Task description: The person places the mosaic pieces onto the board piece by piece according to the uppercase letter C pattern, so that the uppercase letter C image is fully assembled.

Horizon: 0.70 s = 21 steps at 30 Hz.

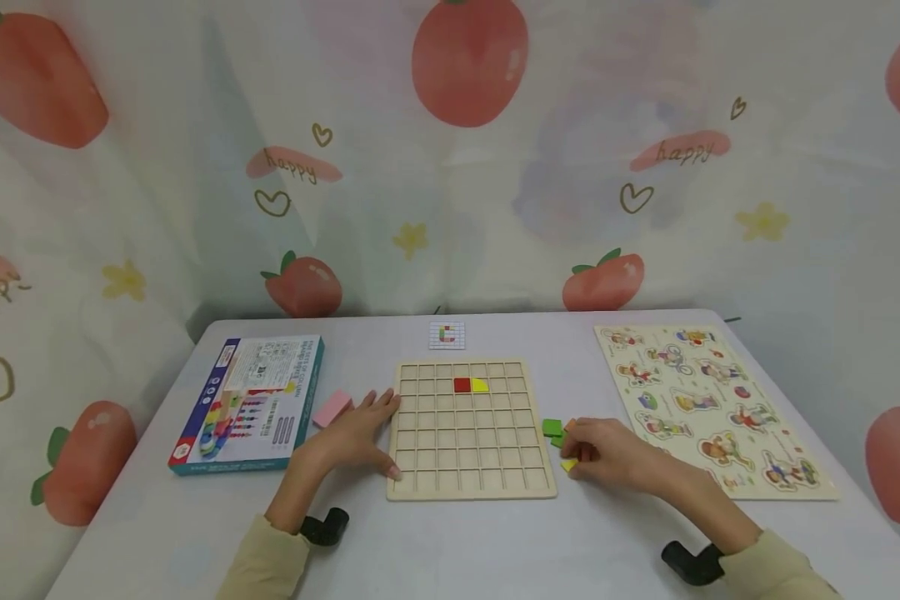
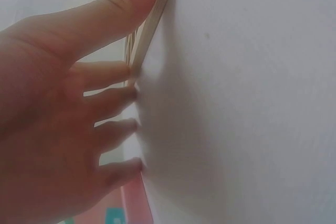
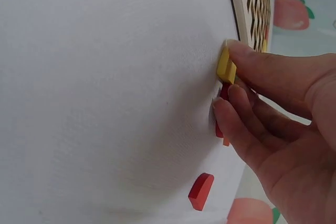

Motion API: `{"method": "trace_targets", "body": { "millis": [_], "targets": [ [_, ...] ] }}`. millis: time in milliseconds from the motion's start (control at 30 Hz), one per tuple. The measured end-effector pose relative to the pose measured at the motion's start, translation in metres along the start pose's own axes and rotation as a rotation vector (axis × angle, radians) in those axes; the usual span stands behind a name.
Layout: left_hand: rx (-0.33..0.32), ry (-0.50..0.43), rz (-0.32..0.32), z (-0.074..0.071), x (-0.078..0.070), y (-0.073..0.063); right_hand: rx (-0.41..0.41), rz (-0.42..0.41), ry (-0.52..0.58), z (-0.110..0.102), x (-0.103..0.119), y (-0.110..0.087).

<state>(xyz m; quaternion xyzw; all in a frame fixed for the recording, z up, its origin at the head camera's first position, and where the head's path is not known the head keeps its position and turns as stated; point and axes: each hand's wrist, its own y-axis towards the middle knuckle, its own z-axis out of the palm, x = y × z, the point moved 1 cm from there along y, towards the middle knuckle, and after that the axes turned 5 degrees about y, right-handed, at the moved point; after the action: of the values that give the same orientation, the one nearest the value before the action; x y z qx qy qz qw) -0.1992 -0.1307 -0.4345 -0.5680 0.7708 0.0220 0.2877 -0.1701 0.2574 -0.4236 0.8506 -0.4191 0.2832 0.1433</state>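
Observation:
A wooden grid board (image 1: 468,492) lies in the middle of the table, with a red square tile (image 1: 462,385) and a yellow round-edged tile (image 1: 480,385) side by side in an upper row. My left hand (image 1: 356,433) rests with spread fingers at the board's left edge. Right of the board, my right hand (image 1: 615,454) pinches a yellow piece (image 3: 226,67) between thumb and fingers. Red and orange pieces lie by its fingertips, partly hidden. Beside it are green tiles (image 1: 552,427), and a separate red curved piece (image 3: 201,191) shows in the right wrist view.
A small pattern card (image 1: 447,335) lies behind the board. At left are a boxed toy (image 1: 255,400) and a pink block (image 1: 333,408), the latter close to my left hand. A picture puzzle board (image 1: 708,408) lies at right. A printed curtain (image 1: 450,183) hangs behind the table.

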Motion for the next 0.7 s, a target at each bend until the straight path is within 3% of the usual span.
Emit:
{"method": "trace_targets", "body": {
  "millis": [467, 700],
  "targets": [
    [-0.011, -0.016, 0.004, 0.0006, -0.0004, -0.0019, 0.038, 0.098, 0.043, 0.0008, 0.0008, -0.0024],
    [-0.006, -0.007, 0.004, -0.0013, -0.0014, -0.0021, 0.032, 0.074, 0.063, 0.0011, -0.0014, -0.0005]
  ]
}}
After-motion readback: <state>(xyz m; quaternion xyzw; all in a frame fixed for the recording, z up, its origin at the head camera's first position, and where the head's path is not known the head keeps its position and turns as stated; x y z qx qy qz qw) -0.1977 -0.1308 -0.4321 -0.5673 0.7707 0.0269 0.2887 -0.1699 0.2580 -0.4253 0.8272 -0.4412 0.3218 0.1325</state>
